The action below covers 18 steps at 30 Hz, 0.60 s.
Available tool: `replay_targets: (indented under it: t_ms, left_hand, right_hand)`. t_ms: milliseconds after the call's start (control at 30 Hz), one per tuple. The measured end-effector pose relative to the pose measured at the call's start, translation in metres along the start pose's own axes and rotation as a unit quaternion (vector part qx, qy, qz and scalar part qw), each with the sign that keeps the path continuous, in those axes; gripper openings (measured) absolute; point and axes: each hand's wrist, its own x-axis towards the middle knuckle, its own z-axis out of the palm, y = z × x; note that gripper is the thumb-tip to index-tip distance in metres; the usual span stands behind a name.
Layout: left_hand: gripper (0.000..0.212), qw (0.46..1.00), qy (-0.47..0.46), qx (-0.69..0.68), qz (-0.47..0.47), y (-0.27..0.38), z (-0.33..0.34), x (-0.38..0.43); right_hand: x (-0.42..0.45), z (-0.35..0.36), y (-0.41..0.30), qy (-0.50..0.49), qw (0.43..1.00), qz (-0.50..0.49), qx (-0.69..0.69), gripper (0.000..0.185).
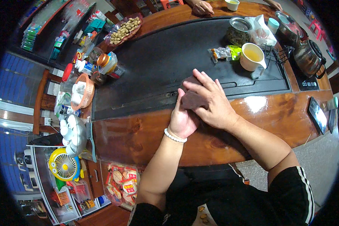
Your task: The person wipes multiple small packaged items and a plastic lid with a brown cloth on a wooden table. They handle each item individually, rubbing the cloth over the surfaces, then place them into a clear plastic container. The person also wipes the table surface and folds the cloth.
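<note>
A brown, soft-looking piece (194, 100), perhaps a folded cloth, is held between my two hands above the front edge of the black tea tray (158, 59). From below, my left hand (183, 120) supports it, palm up with the thumb along its near side; a white bead bracelet circles that wrist. Across the top lies my right hand (216, 103), its fingers spread over the brown piece and covering much of it. The fingers of the left hand are mostly hidden. Beyond the right hand stand a white cup of yellow tea (252, 56) and a wrapped snack packet (224, 53).
Peanuts fill a bowl (125, 30) at the back left. Jars, a pink basket (84, 93) of cups and a brush (91, 141) line the left side. A glass kettle (309, 58) stands at right, near a phone (317, 115). Another person's hand (202, 7) rests across the table.
</note>
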Motion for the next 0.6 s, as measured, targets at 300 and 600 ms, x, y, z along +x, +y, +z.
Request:
replay_targets:
  t_ms: [300, 600]
  left_hand:
    - [0.060, 0.987, 0.001, -0.145, 0.073, 0.015, -0.019, -0.008]
    - [0.056, 0.989, 0.060, -0.108, 0.076, 0.019, -0.008, -0.007]
  right_hand:
    - [-0.004, 0.004, -0.007, -0.023, 0.980, -0.197, 0.015, 0.047]
    - [-0.007, 0.006, -0.005, 0.063, 0.981, -0.121, 0.135, 0.044]
